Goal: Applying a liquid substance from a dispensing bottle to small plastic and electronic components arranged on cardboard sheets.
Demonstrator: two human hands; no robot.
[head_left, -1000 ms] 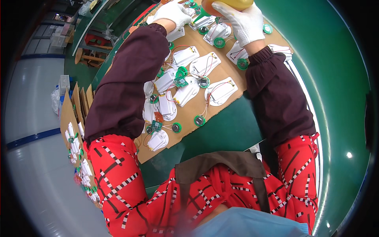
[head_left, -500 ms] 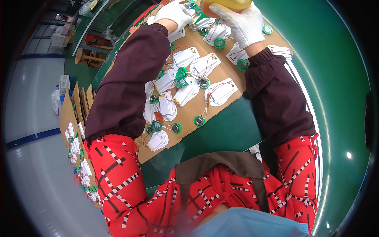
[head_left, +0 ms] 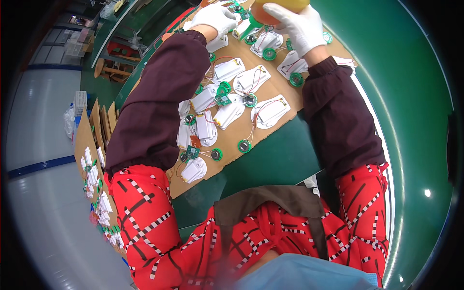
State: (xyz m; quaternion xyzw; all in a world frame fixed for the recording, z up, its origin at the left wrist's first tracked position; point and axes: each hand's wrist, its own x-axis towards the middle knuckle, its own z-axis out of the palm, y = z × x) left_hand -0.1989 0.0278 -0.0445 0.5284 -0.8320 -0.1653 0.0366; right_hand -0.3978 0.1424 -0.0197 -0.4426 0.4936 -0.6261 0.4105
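Observation:
My right hand (head_left: 303,30), in a white glove, grips a rounded yellow-orange squeeze bottle (head_left: 278,10) at the top edge. Its green nozzle (head_left: 250,28) points down and left at a white plastic housing (head_left: 240,32). My left hand (head_left: 215,18), gloved too, reaches over the far part of the cardboard sheet (head_left: 270,134). Its fingers are drawn together beside that housing; what they hold is hidden. Nearer to me lie several white housings with thin wires, round green-rimmed speakers (head_left: 244,145) and small green circuit boards (head_left: 222,99).
The cardboard lies on a green tabletop (head_left: 270,159) with a pale metal edge strip at right. Left of my arm, more cardboard sheets (head_left: 85,133) stand upright, with similar white parts on a sheet there. A wooden stool (head_left: 112,71) is farther back.
My right hand and the bottle have shifted a little to the right. My left hand stays nearly where it was, by the same parts.

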